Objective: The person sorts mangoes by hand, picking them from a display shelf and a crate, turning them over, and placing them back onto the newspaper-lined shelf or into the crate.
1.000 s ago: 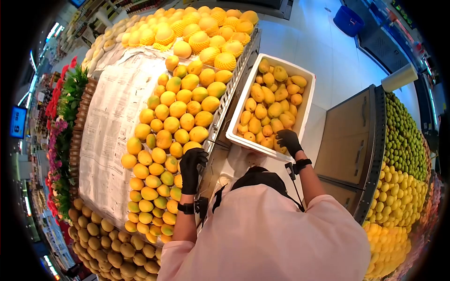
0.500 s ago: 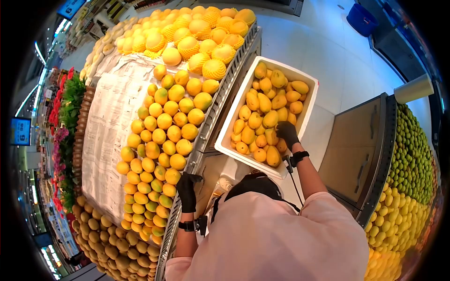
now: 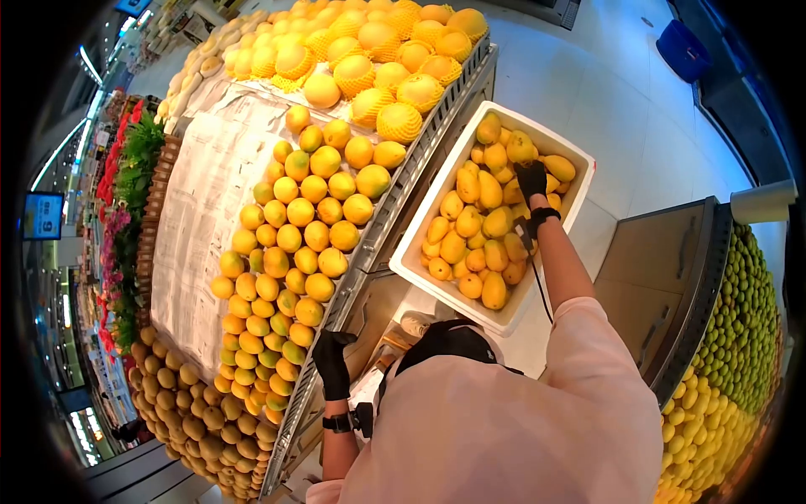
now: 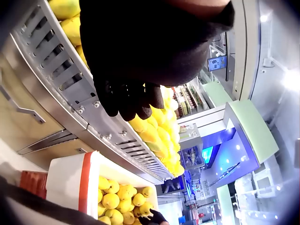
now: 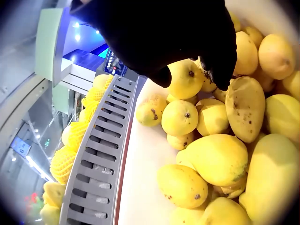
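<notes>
In the head view, my black-gloved right hand (image 3: 531, 180) is over the far part of the white foam box (image 3: 417, 290) of yellow mangoes (image 3: 494, 291). Thumb and fingers lie on either side of one mango (image 5: 185, 80) in the right wrist view, gripping it; the glove hides part of it. My black-gloved left hand (image 3: 332, 364) is beside the metal rail (image 3: 342, 312) of the display, fingers loosely bent and holding nothing. Rows of mangoes (image 3: 300, 212) lie on that display, left of the rail.
Newspaper (image 3: 197, 210) covers the display's left part. Net-wrapped yellow fruit (image 3: 399, 122) is piled at its far end, and brown fruit (image 3: 197, 424) at the near end. A cabinet (image 3: 646, 277) stands right of the box, with green fruit (image 3: 739, 311) behind it.
My right hand has moved from the box's near edge to its far part, among the mangoes. My left hand has drawn back from the display mangoes to beside the rail.
</notes>
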`<state>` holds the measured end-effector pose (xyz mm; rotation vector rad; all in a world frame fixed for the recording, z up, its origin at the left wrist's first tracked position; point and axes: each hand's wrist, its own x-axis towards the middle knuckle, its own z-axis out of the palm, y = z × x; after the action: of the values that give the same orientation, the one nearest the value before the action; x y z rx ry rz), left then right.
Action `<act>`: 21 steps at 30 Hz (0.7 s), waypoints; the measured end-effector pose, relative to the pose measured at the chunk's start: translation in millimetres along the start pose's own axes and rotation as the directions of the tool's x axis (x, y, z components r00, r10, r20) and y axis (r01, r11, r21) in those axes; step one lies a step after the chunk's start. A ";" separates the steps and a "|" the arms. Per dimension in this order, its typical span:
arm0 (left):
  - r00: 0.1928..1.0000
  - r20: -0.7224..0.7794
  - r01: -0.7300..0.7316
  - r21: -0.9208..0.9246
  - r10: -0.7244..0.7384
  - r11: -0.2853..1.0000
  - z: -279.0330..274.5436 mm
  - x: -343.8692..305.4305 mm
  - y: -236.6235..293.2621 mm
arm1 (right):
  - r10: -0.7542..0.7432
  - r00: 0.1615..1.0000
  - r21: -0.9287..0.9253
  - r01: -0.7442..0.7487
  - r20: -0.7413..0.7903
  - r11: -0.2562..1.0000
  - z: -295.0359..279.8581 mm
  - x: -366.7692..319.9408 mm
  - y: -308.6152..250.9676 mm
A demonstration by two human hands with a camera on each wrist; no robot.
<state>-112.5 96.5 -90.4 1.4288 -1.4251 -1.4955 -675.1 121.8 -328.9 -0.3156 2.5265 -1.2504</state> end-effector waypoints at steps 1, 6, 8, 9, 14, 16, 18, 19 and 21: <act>1.000 -0.006 -0.006 0.000 0.006 1.000 -2.8 -0.3 -2.9 | -0.030 0.998 -0.070 0.027 -0.048 0.997 5.1 7.2 -1.1; 0.999 -0.035 0.002 -0.053 -0.004 0.999 -4.8 0.6 -6.5 | 0.025 0.995 -0.097 -0.034 -0.095 0.995 7.1 27.3 -20.6; 0.999 -0.043 0.015 -0.084 -0.019 0.996 -2.3 1.0 -4.8 | -0.008 0.996 -0.080 0.001 -0.084 0.997 9.5 35.8 -22.0; 0.999 -0.047 0.021 -0.101 -0.026 0.995 -1.0 1.3 -3.8 | -0.023 0.989 -0.156 -0.001 -0.148 0.988 14.7 38.0 -22.9; 0.999 0.013 -0.036 0.072 0.035 0.997 -0.4 3.0 -1.8 | 0.056 0.987 -0.214 -0.088 -0.150 0.973 12.6 37.7 -32.5; 0.999 0.035 -0.043 0.096 0.040 0.994 -0.9 3.3 -3.0 | 0.087 0.992 -0.199 -0.104 -0.094 0.974 7.1 36.8 -34.5; 1.000 0.017 -0.008 0.020 0.007 1.000 0.9 4.4 -4.5 | 0.070 0.991 -0.222 -0.094 -0.115 0.970 7.6 37.1 -33.2; 1.000 0.003 0.013 -0.027 -0.013 1.000 2.2 4.3 -4.4 | 0.082 0.990 -0.203 -0.105 -0.117 0.974 6.3 35.1 -33.2; 0.999 0.032 -0.038 0.096 0.036 0.995 5.7 4.5 3.7 | 0.095 0.989 -0.136 -0.110 -0.112 0.985 2.2 29.3 -36.0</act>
<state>-119.8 93.1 -89.2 1.4346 -1.5526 -1.4481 -699.4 89.2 -306.4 -0.1514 2.6904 -1.0780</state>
